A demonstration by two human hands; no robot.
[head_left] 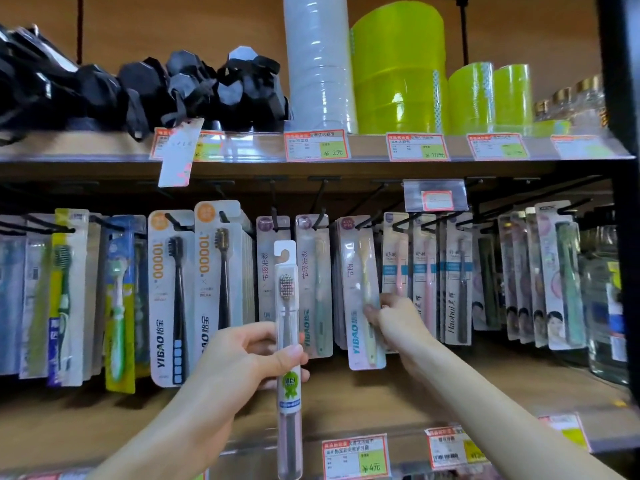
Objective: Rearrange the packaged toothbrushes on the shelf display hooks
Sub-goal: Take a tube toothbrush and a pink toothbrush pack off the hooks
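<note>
My left hand (242, 358) grips a slim clear toothbrush pack (288, 306) upright in front of the display; it has a white hook tab on top and a green label near the middle. My right hand (391, 317) reaches to a pink-backed pack with a yellow toothbrush (360, 271), which hangs tilted on a black hook (363, 223); its fingers pinch that pack's right edge. Rows of packaged toothbrushes (180, 292) hang from black hooks across the whole shelf, left to right.
The upper shelf holds black bags (145, 88), a tall white roll stack (318, 64) and green tape rolls (398, 74). Price tags (317, 145) line the shelf edges. A black upright post (623, 98) stands on the right, with glass jars (606, 306) beside it.
</note>
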